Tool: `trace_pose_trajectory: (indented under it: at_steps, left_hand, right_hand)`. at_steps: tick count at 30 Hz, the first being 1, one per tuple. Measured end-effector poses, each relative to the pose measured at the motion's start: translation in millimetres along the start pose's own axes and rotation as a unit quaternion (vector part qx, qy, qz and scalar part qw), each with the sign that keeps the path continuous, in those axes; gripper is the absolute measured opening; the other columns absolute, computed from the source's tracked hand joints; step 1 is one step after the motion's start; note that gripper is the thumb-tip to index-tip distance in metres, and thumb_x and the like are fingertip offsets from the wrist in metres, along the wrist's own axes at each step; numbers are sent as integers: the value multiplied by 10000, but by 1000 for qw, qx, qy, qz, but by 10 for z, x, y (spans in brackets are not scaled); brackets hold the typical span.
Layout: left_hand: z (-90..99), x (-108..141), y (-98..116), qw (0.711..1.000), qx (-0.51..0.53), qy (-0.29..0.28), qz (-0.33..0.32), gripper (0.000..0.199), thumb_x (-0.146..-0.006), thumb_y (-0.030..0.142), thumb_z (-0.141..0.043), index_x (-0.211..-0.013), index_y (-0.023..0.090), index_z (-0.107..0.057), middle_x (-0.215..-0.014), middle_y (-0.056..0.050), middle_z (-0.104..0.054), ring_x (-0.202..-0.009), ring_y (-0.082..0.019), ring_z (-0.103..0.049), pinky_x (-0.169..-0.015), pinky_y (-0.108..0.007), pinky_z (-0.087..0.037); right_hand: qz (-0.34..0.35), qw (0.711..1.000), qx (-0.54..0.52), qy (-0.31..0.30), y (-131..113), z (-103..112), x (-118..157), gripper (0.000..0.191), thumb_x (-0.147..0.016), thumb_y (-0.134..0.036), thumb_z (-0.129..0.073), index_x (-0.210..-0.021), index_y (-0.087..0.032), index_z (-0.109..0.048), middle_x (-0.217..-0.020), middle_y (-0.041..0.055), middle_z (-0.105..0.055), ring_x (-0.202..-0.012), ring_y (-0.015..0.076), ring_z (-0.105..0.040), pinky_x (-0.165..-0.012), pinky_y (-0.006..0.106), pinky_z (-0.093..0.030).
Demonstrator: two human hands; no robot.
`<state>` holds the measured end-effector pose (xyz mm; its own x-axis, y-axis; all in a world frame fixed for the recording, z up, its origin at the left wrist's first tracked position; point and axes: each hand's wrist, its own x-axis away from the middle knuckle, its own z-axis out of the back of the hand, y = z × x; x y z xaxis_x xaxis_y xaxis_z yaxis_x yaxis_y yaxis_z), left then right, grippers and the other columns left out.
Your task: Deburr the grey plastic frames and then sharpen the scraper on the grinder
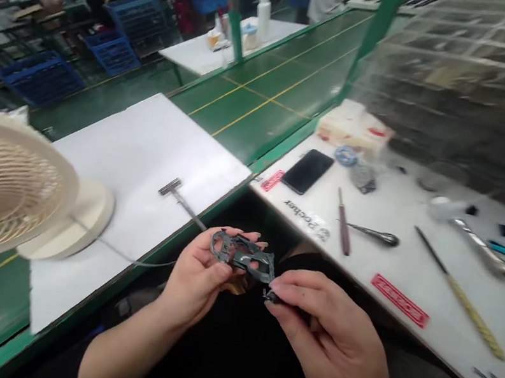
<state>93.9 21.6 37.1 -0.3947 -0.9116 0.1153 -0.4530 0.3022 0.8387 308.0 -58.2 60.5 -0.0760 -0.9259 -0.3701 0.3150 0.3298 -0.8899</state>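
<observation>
A dark grey plastic frame [253, 259] with a round ring at one end and openings along its length is held above my lap. My left hand [202, 274] is closed on its left part, thumb in front and fingers behind. At the frame's right end my right hand [330, 331] pinches a small black piece [270, 296] between thumb and fingertips. That piece is close against the frame; whether the two are joined I cannot tell. The curled fingers of my right hand hide part of what they hold.
On the right table [353, 283] lie a phone [308, 171], a brown-handled tool [343, 227], a metal-handled awl [373, 234], a yellow-handled rod [461, 298] and a metal handle [487, 249]. A beige fan [4, 193] and a razor-shaped metal tool [178, 195] occupy the left white board [159, 135].
</observation>
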Motion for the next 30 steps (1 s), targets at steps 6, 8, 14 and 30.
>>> trace_pose_trajectory:
  at_steps: [6, 8, 14, 30]
  left_hand:
    - [172, 460, 60, 981, -58, 90, -162, 540, -965, 329, -988, -1472, 304, -802, -1595, -122, -795, -1448, -408, -784, -1188, -551, -690]
    - [251, 545, 95, 974, -73, 110, -186, 587, -947, 365, -1002, -1494, 312, -796, -1602, -127, -791, -1454, -420, -779, -1188, -562, -691]
    - [443, 713, 208, 958, -114, 168, -205, 640, -850, 419, -1058, -1442, 374, -818, -1509, -85, -847, -1432, -408, -795, -1235, -645, -647]
    - [724, 787, 287, 942, -170, 152, -248, 594, -819, 530, -1035, -1355, 353, -850, -1286, -54, -905, -1295, -351, -841, -1252, -648, -606]
  right_hand:
    - [137, 987, 70, -43, -232, -475, -255, 274, -1043, -24, -813, -1273, -171, -833, -1164, 63, -889, -1049, 138, -868, -1107, 175, -675]
    - [167, 982, 74, -54, -297, -601, -308, 232, -1034, -43, -838, -1229, -170, -837, -1142, 68, -908, -1014, 154, -882, -1127, 187, -676]
    - [119, 988, 36, -91, -433, -872, -406, 262, -1070, -125, -801, -1248, -310, -853, -1126, 53, -900, -956, 228, -907, -955, 300, -781]
    - [-50, 979, -38, -194, -457, -1030, -432, 82, -1081, -313, -825, -1044, -343, -892, -1018, 43, -826, -835, 194, -821, -726, 253, -701]
